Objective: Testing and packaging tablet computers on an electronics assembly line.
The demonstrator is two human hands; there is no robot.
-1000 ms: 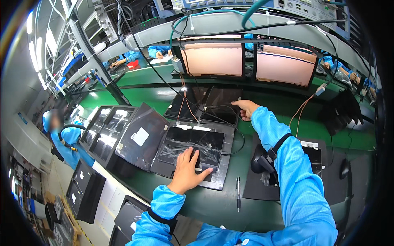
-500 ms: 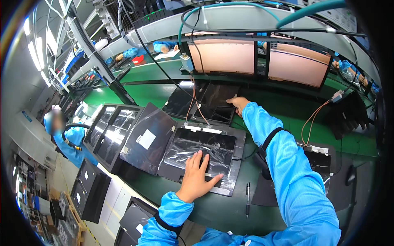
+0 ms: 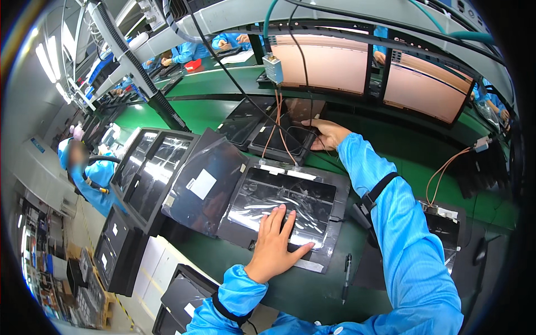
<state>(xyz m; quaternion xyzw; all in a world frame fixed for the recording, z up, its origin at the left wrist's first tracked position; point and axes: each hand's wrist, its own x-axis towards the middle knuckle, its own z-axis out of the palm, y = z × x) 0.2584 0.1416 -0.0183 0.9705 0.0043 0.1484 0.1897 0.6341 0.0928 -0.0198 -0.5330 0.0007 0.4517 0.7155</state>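
Left hand (image 3: 276, 245) spread on film-wrapped screen (image 3: 282, 195): probably light, stiff, slippery, fragile; best held by edges. Right hand (image 3: 328, 135) curled at far panel's (image 3: 295, 135) edge; can't tell if pinching.

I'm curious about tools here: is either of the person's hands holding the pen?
No, the pen lies on the green table, apart from the left hand on the film-covered screen and the right hand farther back.
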